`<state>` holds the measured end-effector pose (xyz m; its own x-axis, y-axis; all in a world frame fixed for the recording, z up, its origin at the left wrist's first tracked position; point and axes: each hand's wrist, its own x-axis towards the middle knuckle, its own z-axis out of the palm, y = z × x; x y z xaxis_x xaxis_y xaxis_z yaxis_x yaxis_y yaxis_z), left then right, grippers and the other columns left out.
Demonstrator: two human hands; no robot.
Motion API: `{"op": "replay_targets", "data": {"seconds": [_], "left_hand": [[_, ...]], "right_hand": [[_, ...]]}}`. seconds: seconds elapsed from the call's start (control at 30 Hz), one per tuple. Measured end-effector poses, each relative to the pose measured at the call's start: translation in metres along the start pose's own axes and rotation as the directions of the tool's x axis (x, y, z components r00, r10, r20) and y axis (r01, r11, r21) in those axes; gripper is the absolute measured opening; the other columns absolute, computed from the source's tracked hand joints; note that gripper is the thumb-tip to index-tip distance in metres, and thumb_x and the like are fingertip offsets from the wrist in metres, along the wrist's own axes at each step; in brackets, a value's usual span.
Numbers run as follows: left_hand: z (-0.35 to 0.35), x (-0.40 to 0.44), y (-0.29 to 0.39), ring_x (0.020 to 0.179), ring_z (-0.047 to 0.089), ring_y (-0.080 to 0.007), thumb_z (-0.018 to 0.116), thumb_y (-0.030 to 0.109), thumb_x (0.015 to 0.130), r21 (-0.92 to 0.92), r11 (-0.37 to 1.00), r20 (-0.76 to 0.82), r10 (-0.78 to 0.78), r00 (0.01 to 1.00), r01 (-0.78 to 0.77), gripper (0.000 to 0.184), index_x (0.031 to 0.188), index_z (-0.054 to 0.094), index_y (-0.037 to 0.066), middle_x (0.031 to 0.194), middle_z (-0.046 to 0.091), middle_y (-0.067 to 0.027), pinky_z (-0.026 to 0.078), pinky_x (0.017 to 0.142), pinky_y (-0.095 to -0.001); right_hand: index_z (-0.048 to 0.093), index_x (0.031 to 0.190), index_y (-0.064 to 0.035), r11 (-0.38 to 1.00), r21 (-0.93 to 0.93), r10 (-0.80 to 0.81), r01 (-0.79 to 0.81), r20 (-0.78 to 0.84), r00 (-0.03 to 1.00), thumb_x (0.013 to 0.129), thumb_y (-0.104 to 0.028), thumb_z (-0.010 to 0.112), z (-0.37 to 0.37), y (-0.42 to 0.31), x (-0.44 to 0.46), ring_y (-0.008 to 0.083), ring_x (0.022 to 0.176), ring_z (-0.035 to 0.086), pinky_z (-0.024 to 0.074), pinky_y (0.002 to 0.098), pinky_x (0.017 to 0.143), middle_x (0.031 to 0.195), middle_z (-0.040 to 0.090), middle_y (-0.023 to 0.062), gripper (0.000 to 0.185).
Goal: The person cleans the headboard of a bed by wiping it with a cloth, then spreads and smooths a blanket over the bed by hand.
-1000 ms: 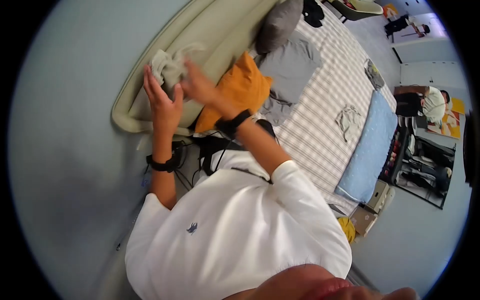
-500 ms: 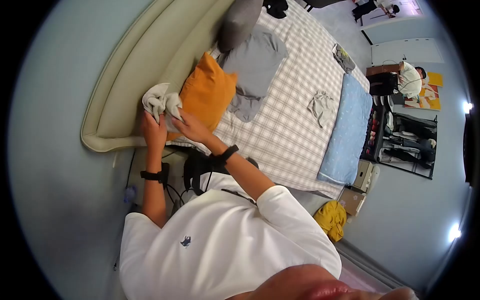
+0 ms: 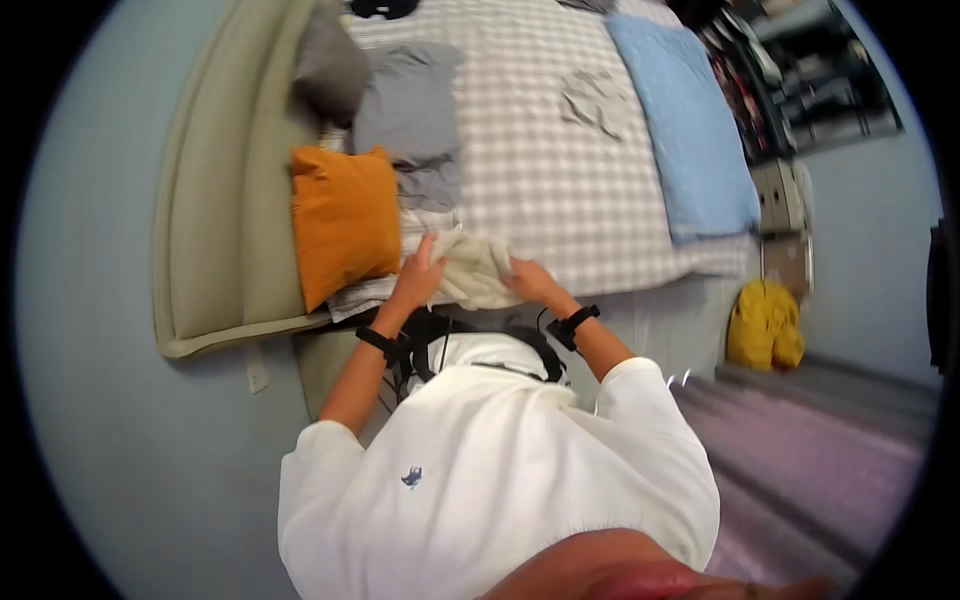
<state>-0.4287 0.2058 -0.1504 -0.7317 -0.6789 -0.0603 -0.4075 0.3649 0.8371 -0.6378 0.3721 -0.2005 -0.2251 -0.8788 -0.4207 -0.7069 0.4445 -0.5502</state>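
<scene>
A pale cream cloth [image 3: 470,268] is stretched between my two hands over the near edge of the bed. My left hand [image 3: 421,275] grips its left side, close to the orange pillow [image 3: 345,225]. On the opposite side, my right hand [image 3: 532,282] is closed on the cloth's right edge. The cloth hangs loosely with folds in its middle. Beneath it lies the checked bedsheet [image 3: 560,200]. Black bands circle both my wrists.
The padded headboard [image 3: 210,220] runs along the left. A grey pillow [image 3: 410,110] and a dark grey cushion [image 3: 332,65] lie by it. A crumpled light cloth [image 3: 595,102] and a folded blue quilt [image 3: 685,130] are farther right. A yellow bag-like bundle [image 3: 765,325] sits on the floor.
Both hands have moved right, from the headboard to the bed's near edge. The cloth, bunched up before, is now spread wider between them. The view has turned.
</scene>
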Motion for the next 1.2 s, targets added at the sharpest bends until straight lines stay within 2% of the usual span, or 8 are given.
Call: {"op": "replay_targets", "data": {"seconds": [0.2,0.43,0.53,0.8,0.87,0.93,1.07,1.2], "left_hand": [[0.123,0.004,0.075,0.077,0.055,-0.0056,0.05,0.026,0.094,-0.631,0.719,0.254,-0.163,0.953,0.291,0.031,0.104,0.062,0.0,0.087,0.063,-0.0002,0.046,0.071,-0.0241],[0.197,-0.012,0.233,0.078,0.053,-0.01,0.048,0.025,0.093,-0.554,0.742,0.739,0.23,0.633,0.377,0.028,0.102,0.06,0.002,0.09,0.061,-0.0018,0.043,0.075,-0.0246],[0.235,-0.023,0.297,0.085,0.051,-0.014,0.046,0.022,0.092,-0.617,0.776,0.657,0.6,0.456,-0.132,0.023,0.097,0.056,0.001,0.091,0.058,-0.0052,0.039,0.081,-0.0269],[0.307,-0.04,0.387,0.081,0.048,-0.0143,0.044,0.024,0.095,-0.586,0.809,0.809,0.58,0.096,0.048,0.027,0.089,0.054,0.0,0.085,0.052,-0.0058,0.038,0.076,-0.0278],[0.325,-0.032,0.394,0.081,0.047,-0.0133,0.043,0.025,0.096,-0.589,0.808,0.807,0.587,0.064,0.025,0.029,0.088,0.054,0.0,0.085,0.053,-0.006,0.038,0.075,-0.0271],[0.349,-0.012,0.409,0.077,0.046,-0.0121,0.046,0.021,0.094,-0.591,0.802,0.739,0.58,0.344,-0.084,0.023,0.088,0.054,0.0,0.081,0.05,-0.006,0.037,0.07,-0.0265],[0.384,0.023,0.494,0.058,0.039,-0.0136,0.05,0.021,0.087,-0.903,0.43,0.365,0.783,0.504,-0.014,0.018,0.076,0.049,0.008,0.068,0.04,0.0011,0.037,0.06,-0.0295],[0.349,0.04,0.599,0.063,0.053,-0.0199,0.051,0.025,0.088,-0.862,-0.161,-0.163,0.986,0.038,0.48,0.023,0.069,0.053,0.012,0.068,0.051,-0.0032,0.044,0.057,-0.0344]], "right_hand": [[0.068,0.082,-0.0026,0.899,0.235,0.421,-0.371,-0.222,0.88,0.087,-0.048,0.049,0.004,0.153,-0.173,0.0385,0.077,0.063,0.0474,0.0462,0.066,0.083,0.066,0.0203,0.049],[0.047,0.128,-0.0107,0.83,0.484,0.506,-0.277,-0.444,0.74,0.081,-0.028,0.066,-0.016,0.176,-0.343,0.0267,0.081,0.06,0.0489,0.037,0.075,0.092,0.062,0.013,0.053],[0.018,0.145,-0.0206,0.874,0.454,0.449,-0.173,-0.617,0.646,0.074,-0.026,0.073,-0.047,0.155,-0.361,0.0283,0.1,0.057,0.0462,0.039,0.084,0.122,0.053,0.014,0.091],[0.06,0.101,-0.0074,0.861,0.497,0.495,-0.102,-0.776,0.392,0.067,-0.015,0.073,-0.064,0.189,-0.381,0.0297,0.098,0.054,0.0405,0.0432,0.087,0.102,0.054,0.0118,0.037],[0.061,0.081,-0.0053,0.742,0.497,0.573,-0.451,-0.818,0.04,0.067,-0.01,0.07,-0.081,0.181,-0.408,0.0299,0.093,0.054,0.0403,0.0432,0.085,0.093,0.052,0.0095,0.017],[0.06,0.083,-0.0039,0.704,0.532,0.575,-0.47,-0.816,-0.063,0.067,-0.008,0.067,-0.08,0.215,-0.427,0.0309,0.089,0.056,0.0435,0.0396,0.08,0.092,0.055,0.0095,0.018],[0.062,0.08,0.0015,0.625,0.772,0.732,-0.114,-0.63,-0.257,0.074,-0.01,0.062,-0.08,0.286,-0.445,0.0306,0.074,0.062,0.0472,0.0378,0.068,0.079,0.062,0.0157,0.013],[0.062,0.087,0.0068,0.259,0.965,0.953,0.049,-0.263,0.15,0.083,-0.016,0.051,-0.082,0.361,-0.439,0.0202,0.075,0.062,0.0471,0.0357,0.07,0.077,0.066,0.0186,0.026]]}}
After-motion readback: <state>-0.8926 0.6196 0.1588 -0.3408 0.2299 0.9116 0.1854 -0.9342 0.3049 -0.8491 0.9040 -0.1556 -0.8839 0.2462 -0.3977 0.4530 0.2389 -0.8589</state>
